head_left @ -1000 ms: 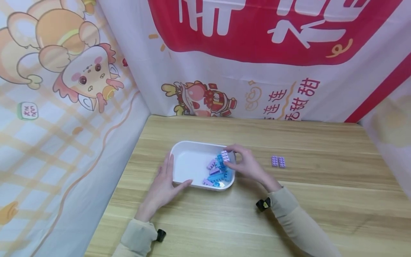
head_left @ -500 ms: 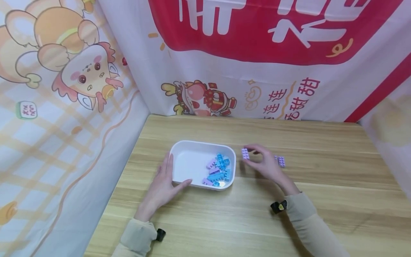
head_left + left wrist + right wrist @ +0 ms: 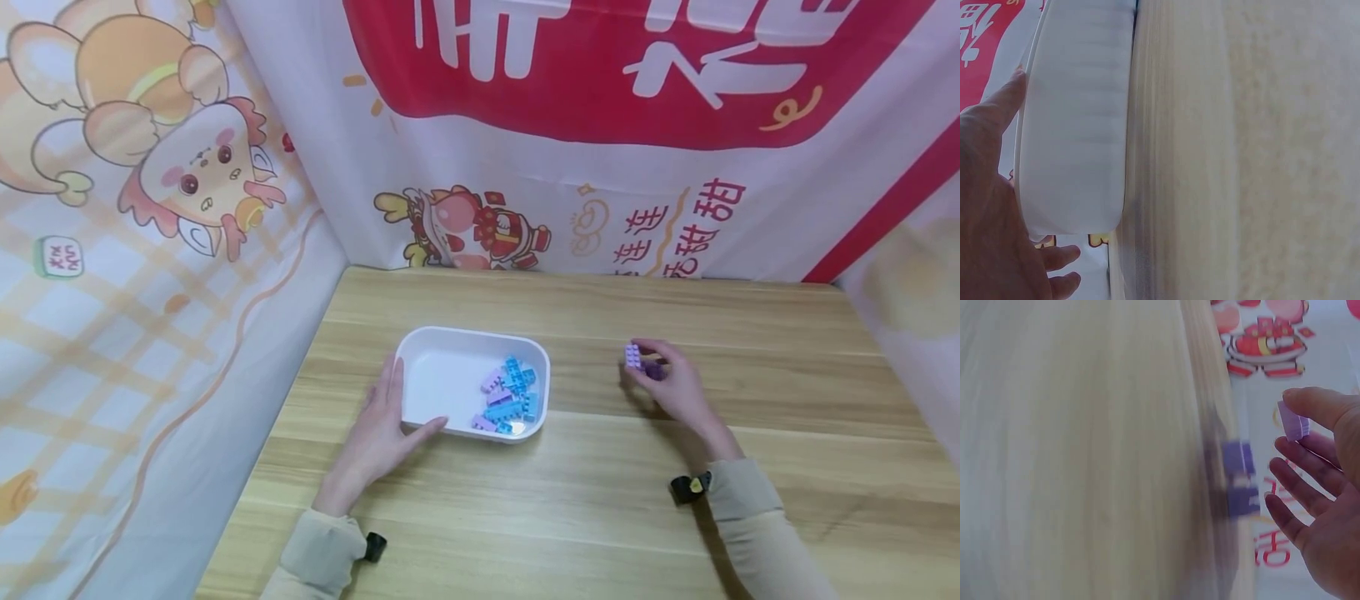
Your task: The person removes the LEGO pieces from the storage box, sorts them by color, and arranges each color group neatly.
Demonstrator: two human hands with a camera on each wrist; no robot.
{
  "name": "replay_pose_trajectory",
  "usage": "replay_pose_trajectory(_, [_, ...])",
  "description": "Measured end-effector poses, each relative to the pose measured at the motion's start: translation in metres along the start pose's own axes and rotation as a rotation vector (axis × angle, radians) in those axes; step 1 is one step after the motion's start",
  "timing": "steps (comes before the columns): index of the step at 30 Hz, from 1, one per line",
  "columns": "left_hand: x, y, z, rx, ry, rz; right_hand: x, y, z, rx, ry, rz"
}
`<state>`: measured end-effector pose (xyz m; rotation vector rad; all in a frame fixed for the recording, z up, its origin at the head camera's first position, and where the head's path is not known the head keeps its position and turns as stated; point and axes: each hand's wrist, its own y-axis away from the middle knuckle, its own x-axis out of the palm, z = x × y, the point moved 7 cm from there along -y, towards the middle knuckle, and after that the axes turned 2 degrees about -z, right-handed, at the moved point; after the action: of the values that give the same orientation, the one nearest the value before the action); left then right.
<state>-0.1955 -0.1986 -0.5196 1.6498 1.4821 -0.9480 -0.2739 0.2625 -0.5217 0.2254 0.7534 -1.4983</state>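
Note:
My right hand (image 3: pixel 681 396) pinches a light purple toy brick (image 3: pixel 632 357) between thumb and fingers, above the table. In the right wrist view, this held brick (image 3: pixel 1293 422) is raised clear of the wood, and the other fingers are spread. Below it stand two purple bricks (image 3: pixel 1238 457) side by side, partly hidden by the hand in the head view. My left hand (image 3: pixel 372 446) rests against the left end of a white plastic box (image 3: pixel 438 375), its fingers along the side and its thumb at the front rim. Several blue bricks (image 3: pixel 504 412) and purple bricks (image 3: pixel 483 423) lie at the box's right end.
The wooden table (image 3: pixel 570 500) reaches back to a printed cloth (image 3: pixel 577 167) hanging behind it. Another patterned cloth (image 3: pixel 247 333) hangs along the left side.
My right hand has carried the purple brick out of the box and rightward, to above the two bricks on the table. The left hand and the box have stayed in place.

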Motion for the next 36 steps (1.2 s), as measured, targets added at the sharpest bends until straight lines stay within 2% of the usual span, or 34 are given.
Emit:
replay_pose_trajectory(10, [-0.001, 0.002, 0.002, -0.014, 0.006, 0.004, -0.036, 0.013, -0.040, 0.109, 0.062, 0.000])
replay_pose_trajectory(15, [-0.002, 0.001, 0.002, -0.004, 0.007, -0.005, -0.046, 0.021, -0.051, 0.144, 0.100, 0.045])
replay_pose_trajectory(27, [-0.001, -0.002, 0.001, 0.000, 0.006, -0.001, -0.046, 0.022, -0.049, 0.086, 0.188, 0.052])
replay_pose_trajectory(36, [0.000, 0.000, 0.001, 0.008, 0.009, -0.002, -0.041, 0.026, -0.048, 0.037, 0.181, 0.017])
